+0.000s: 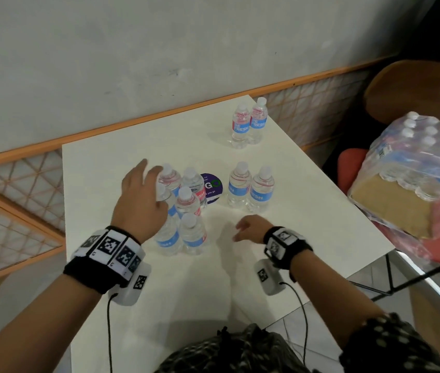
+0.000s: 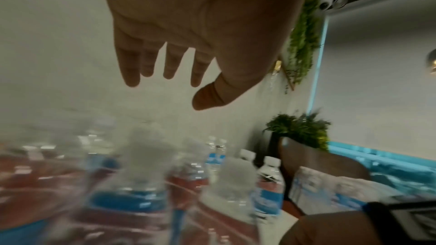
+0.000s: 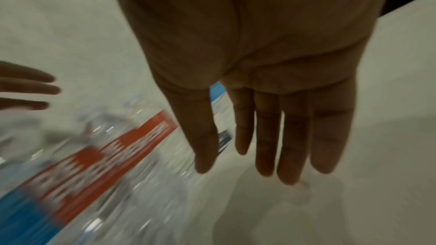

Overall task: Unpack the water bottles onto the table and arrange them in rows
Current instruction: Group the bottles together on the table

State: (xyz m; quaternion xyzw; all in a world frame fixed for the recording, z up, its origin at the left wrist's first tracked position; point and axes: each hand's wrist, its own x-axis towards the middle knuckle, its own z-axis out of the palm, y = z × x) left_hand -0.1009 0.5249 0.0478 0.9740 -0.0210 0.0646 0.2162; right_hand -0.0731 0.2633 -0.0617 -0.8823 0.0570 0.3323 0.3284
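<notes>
Left hand (image 1: 139, 196) spread wide over six-bottle cluster (image 1: 183, 211) at table (image 1: 105, 162) centre; right hand (image 1: 251, 228) flat, empty, at cluster's 3 o'clock. Pairs at 1–2 o'clock. Advice: nudge from both sides low, avoid toppling.

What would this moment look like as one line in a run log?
left hand: open, over bottle cluster | right hand: open, holds nothing, above table | shrink-wrapped pack: off the table's right edge
</notes>
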